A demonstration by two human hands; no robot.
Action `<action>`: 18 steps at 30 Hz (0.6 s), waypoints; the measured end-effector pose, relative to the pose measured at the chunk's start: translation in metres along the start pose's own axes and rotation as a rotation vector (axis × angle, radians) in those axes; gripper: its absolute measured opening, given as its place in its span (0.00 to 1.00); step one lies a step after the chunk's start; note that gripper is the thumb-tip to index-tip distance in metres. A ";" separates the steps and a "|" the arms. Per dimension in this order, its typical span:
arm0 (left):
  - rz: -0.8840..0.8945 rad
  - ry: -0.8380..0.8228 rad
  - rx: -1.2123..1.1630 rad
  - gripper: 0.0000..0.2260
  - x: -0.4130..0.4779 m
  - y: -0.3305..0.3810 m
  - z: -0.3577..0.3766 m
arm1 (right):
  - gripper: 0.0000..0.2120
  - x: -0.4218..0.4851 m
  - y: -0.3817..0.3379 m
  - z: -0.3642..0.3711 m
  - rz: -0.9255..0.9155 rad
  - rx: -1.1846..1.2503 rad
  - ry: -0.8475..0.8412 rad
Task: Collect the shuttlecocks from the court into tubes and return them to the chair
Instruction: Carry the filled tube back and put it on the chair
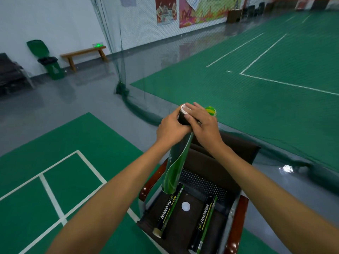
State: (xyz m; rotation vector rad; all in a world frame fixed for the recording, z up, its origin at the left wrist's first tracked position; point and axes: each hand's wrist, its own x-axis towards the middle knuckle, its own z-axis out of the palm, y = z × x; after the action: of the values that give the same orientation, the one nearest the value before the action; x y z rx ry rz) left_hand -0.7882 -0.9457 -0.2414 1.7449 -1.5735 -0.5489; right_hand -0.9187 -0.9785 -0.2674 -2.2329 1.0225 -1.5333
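I hold a green shuttlecock tube (177, 165) upright above the chair (238, 213), its lower end near the seat. My left hand (171, 128) grips the tube just under its dark top. My right hand (203, 123) curls over the white cap (183, 107) at the top end. Two black-and-green tubes lie flat on the brown seat, one at the left (169, 208) and one at the right (204, 224). A loose white cap (186, 206) lies between them. A green-and-yellow ball-like object (211, 110) shows just behind my right hand.
A dark net (121, 52) hangs down and trails along the grey floor behind the chair. Green court mats with white lines lie left and right. A wooden bench (83, 54), a green bin (53, 66) and a dark seat (11, 72) stand by the far wall.
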 end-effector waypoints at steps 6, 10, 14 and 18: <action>-0.008 -0.003 -0.005 0.29 -0.008 0.005 -0.008 | 0.14 0.007 -0.012 0.000 0.138 -0.091 -0.066; 0.004 0.017 0.006 0.35 -0.012 0.009 -0.015 | 0.13 0.009 -0.016 -0.006 0.106 -0.062 -0.106; 0.020 0.024 0.013 0.36 -0.014 0.013 -0.020 | 0.16 0.011 -0.012 -0.007 0.133 -0.072 -0.209; 0.012 0.048 0.017 0.34 -0.012 0.015 -0.021 | 0.16 0.013 -0.020 -0.013 0.086 -0.079 -0.202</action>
State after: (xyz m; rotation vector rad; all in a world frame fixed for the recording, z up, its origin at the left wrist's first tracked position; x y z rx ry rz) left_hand -0.7849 -0.9292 -0.2180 1.7472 -1.5587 -0.4856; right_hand -0.9190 -0.9708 -0.2414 -2.3072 1.1190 -1.2228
